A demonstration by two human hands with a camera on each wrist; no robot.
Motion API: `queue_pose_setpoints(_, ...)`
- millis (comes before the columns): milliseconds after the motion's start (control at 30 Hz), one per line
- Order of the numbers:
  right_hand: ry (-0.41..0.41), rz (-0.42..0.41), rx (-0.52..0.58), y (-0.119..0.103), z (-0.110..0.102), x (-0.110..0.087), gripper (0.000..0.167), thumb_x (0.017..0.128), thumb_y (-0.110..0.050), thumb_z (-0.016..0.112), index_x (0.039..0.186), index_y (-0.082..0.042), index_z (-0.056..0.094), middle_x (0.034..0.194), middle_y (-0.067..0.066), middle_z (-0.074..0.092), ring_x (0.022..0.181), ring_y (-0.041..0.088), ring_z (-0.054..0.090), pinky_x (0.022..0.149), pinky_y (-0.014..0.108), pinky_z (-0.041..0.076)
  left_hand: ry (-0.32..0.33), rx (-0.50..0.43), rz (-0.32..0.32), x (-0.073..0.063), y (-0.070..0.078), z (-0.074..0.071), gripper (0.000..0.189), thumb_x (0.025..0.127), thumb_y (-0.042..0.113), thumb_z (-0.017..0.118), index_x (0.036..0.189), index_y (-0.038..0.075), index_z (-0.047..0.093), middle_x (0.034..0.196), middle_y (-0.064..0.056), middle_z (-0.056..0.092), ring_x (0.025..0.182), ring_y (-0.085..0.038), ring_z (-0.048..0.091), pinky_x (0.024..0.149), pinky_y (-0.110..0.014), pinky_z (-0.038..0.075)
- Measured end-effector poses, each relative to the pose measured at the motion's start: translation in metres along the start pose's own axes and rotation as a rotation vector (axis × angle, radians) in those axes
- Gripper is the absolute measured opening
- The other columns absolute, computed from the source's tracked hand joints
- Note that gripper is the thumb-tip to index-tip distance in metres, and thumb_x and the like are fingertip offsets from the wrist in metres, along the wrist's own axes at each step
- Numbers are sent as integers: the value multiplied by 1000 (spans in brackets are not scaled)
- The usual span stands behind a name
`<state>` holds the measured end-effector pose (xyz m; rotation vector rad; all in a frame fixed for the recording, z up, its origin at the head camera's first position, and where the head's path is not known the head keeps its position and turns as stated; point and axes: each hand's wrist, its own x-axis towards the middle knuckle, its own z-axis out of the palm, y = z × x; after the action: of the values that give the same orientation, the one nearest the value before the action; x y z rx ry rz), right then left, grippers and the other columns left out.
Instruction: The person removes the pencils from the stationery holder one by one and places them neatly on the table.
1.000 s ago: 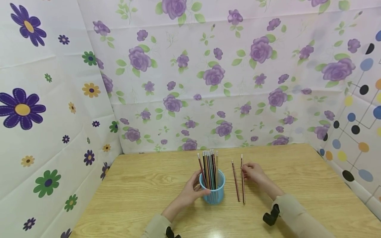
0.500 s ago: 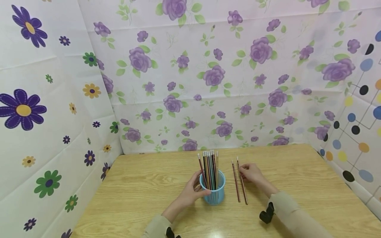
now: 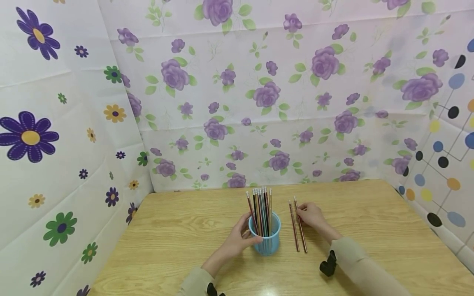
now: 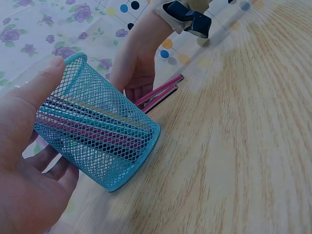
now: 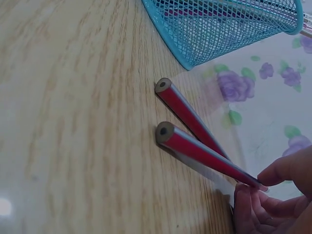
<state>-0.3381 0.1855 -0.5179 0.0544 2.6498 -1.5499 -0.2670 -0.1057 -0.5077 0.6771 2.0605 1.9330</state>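
Note:
My left hand point(image 3: 237, 238) grips a blue mesh pencil cup point(image 4: 97, 126), its thumb at the rim and its fingers round the far side. Several pencils point(image 3: 261, 211) with white eraser ends up stand in the cup. To the cup's right, two dark red pencils lie side by side on the table. My right hand point(image 3: 312, 214) pinches the outer pencil point(image 5: 209, 157) near its eraser end between thumb and fingers. The inner pencil point(image 5: 190, 114) lies close beside it, nearer the cup. Both show flat, unsharpened ends in the right wrist view.
A wooden table point(image 3: 177, 246) spans the front. Behind it hangs a white cloth point(image 3: 222, 102) with purple roses. Other patterned cloths close off the left and right sides. A black device point(image 3: 328, 264) is strapped at the right wrist.
My right hand has moved slightly left with the outer pencil, which now lies closer to the inner one and nearly parallel to it. The left hand and the cup have stayed put.

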Motion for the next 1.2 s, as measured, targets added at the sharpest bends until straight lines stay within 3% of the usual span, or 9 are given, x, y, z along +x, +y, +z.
queue_pose_setpoints(500, 81, -71, -168, 6, 6, 10, 18, 91, -6, 57, 98, 9, 62, 79, 12, 64, 62, 17, 57, 51, 26, 48, -7, 0, -3, 0, -1, 1, 79, 95, 12, 70, 157, 6, 23, 156, -22, 33, 143, -38, 33, 118, -48, 27)
queue_pose_setpoints(633, 83, -73, -157, 8, 6, 11, 16, 91, -5, 59, 98, 10, 62, 81, 14, 64, 62, 17, 59, 51, 27, 52, -6, 2, -2, 0, -1, 0, 80, 94, 14, 72, 157, 6, 23, 156, -22, 33, 142, -38, 33, 118, -48, 27)
queue_pose_setpoints(867, 81, -54, -115, 9, 5, 10, 12, 91, -5, 61, 95, 7, 62, 81, 14, 64, 59, 16, 62, 50, 27, 55, -5, -3, -7, 0, 0, 1, 77, 96, 4, 67, 157, 5, 21, 157, -22, 31, 143, -38, 32, 118, -48, 27)
queue_pose_setpoints(1200, 81, -48, -86, 5, 5, 6, 9, 93, -1, 60, 92, 7, 62, 75, 13, 64, 57, 16, 61, 50, 26, 56, -13, -1, 3, 1, 0, 1, 75, 96, 8, 67, 157, 6, 22, 156, -22, 32, 143, -37, 32, 118, -48, 28)
